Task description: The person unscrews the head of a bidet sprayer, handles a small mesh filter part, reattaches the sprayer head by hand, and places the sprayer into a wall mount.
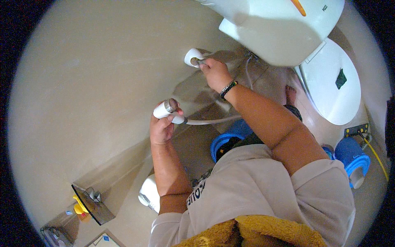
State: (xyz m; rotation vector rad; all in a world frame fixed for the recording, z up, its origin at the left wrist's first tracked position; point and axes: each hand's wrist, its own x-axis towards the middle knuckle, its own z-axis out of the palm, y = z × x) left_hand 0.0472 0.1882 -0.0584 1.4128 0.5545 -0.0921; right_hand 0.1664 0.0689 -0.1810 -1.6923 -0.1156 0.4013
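In my left hand (161, 128) is a white hand-held sprayer (161, 110) with a metallic round face, the fingers wrapped around it. A pale hose (214, 121) runs from the sprayer's lower end off to the right, passing beyond my body. My right hand (217, 75), a dark beaded bracelet at its wrist, reaches to a white round fixture (191, 54) by the beige wall. Its fingers are pinched at the fixture's opening, around a small greyish part too small to name. Sprayer and fixture are well apart.
At upper right stand a white cistern (284, 45) with an orange object (299, 7) on top and a toilet lid (329, 96) bearing a dark green cloth (340, 79). Blue containers (354, 162) and a yellow cord (376, 158) lie right. A dark corner shelf (101, 210) juts out lower left.
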